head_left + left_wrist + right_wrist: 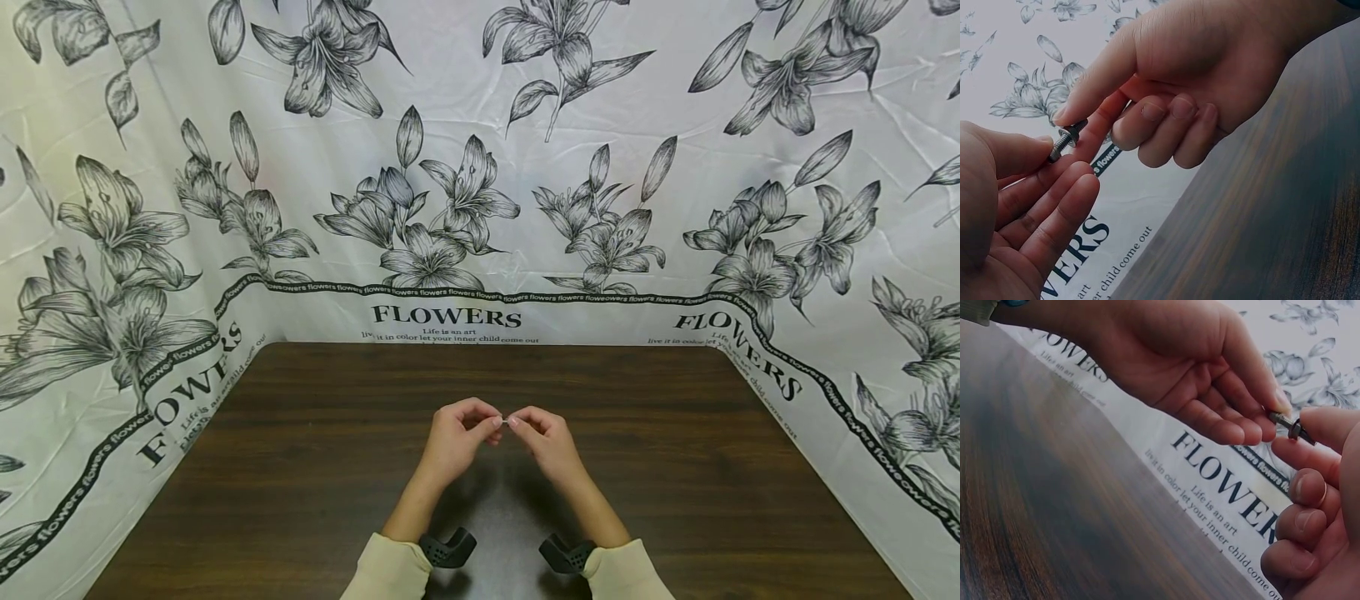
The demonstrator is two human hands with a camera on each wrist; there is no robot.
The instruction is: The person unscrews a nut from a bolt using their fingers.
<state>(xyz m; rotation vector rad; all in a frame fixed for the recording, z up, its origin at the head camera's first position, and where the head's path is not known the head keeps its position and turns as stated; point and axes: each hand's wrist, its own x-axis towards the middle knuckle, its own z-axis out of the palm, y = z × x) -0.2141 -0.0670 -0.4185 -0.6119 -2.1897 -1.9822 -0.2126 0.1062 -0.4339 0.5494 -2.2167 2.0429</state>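
Both hands meet above the middle of the table around a small metal bolt [1059, 146] with a washer-like ring [1071, 134] around it. My left hand [457, 439] pinches one end of the threaded shank between thumb and fingers. On the other side of the ring, my right hand [548, 442] pinches the darker end [1309, 439] between thumb and index finger. In the right wrist view the threads [1280, 419] show between the left fingertips and the ring. The other right-hand fingers [1300, 522] are curled in. In the head view the bolt is mostly hidden by fingertips.
A dark brown wooden table [300, 467] lies beneath the hands. White cloth [517, 208] printed with flowers and lettering hangs behind it and along both sides. Each wrist wears a black camera band [448, 550], just below a pale yellow sleeve [390, 571].
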